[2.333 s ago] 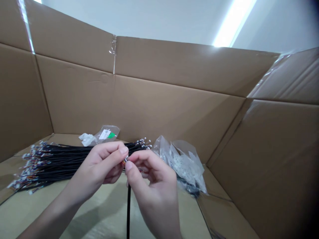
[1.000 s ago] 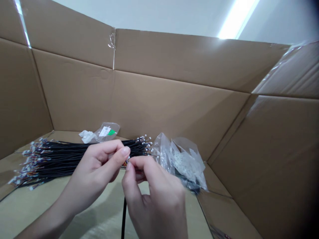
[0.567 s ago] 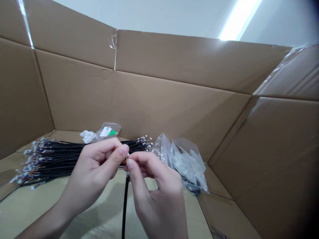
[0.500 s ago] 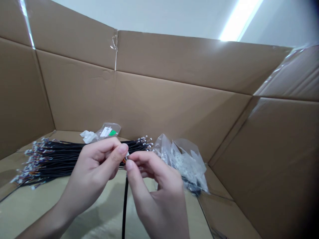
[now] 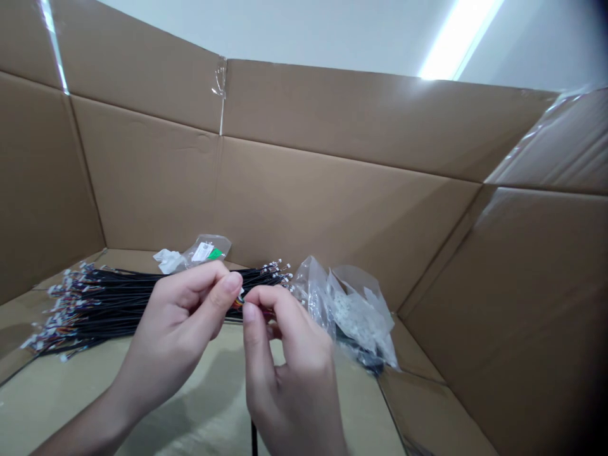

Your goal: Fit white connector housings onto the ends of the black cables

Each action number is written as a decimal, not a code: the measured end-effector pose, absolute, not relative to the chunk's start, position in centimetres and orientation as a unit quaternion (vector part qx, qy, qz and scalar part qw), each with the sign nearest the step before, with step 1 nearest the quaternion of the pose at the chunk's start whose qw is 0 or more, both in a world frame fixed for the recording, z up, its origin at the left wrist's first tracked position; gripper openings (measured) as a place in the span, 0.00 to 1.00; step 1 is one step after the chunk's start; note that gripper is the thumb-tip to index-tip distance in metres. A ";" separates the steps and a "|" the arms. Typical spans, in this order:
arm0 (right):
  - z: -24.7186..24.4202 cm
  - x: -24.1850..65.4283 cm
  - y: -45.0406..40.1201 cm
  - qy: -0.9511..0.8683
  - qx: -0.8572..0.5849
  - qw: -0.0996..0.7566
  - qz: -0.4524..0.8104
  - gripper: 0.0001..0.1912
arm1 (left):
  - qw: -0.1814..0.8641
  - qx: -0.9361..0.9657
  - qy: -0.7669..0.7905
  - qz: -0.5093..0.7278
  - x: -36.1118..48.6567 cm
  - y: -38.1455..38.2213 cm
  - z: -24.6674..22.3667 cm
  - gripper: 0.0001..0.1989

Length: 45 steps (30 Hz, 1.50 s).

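Observation:
Between thumb and finger, my left hand (image 5: pixel 190 323) pinches a small white connector (image 5: pixel 241 293), mostly covered by the fingertips. Just to its right, my right hand (image 5: pixel 294 361) is closed on the thin coloured wires (image 5: pixel 237 304) that run from the connector. A black cable (image 5: pixel 254 437) shows below my right hand at the bottom edge; its upper part is hidden behind that hand. Behind my hands lies a wide bundle of black cables (image 5: pixel 118 301) with white connectors and coloured wires at both ends.
A clear bag with a white and green label (image 5: pixel 209 248) lies behind the bundle. To the right sits a clear plastic bag of small white parts (image 5: pixel 361 310). Tall cardboard walls (image 5: pixel 332 190) stand around the work surface (image 5: pixel 199 411).
My right hand has turned and shifted slightly, its fingertips now a little to the right. The black cable, seen between my hands before, now shows only below my right hand.

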State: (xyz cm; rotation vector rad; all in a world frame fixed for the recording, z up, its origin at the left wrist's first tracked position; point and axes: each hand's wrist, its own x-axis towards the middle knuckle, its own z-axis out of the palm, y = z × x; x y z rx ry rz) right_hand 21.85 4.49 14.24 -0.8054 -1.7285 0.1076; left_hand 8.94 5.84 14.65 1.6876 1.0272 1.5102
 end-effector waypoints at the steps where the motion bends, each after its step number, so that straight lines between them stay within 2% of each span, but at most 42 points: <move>1: 14.2 21.8 4.5 -0.742 -0.347 0.572 0.040 0.08 | 0.324 0.643 0.391 0.574 8.9 5.8 14.6 0.24; 7: 14.2 21.7 4.7 -0.748 -0.359 0.555 -0.049 0.08 | 0.331 0.636 0.397 0.574 9.0 5.6 14.5 0.24; 13: 14.0 21.3 5.0 -0.742 -0.339 0.555 -0.164 0.12 | 0.266 0.651 0.406 0.583 9.4 5.4 14.9 0.21; 24: 14.1 21.5 4.8 -0.735 -0.336 0.581 -0.099 0.11 | 0.169 0.691 0.414 0.568 9.6 5.4 14.8 0.19; 34: 13.7 20.9 4.7 -0.726 -0.352 0.579 -0.115 0.12 | -0.026 0.737 0.420 0.528 9.6 5.2 14.8 0.18; 38: 13.5 20.9 4.9 -0.722 -0.351 0.585 -0.117 0.12 | 0.009 0.746 0.419 0.517 9.3 5.4 14.8 0.18; 45: 13.7 21.6 5.3 -0.721 -0.347 0.590 -0.102 0.09 | 0.174 0.752 0.407 0.488 8.1 5.9 15.0 0.18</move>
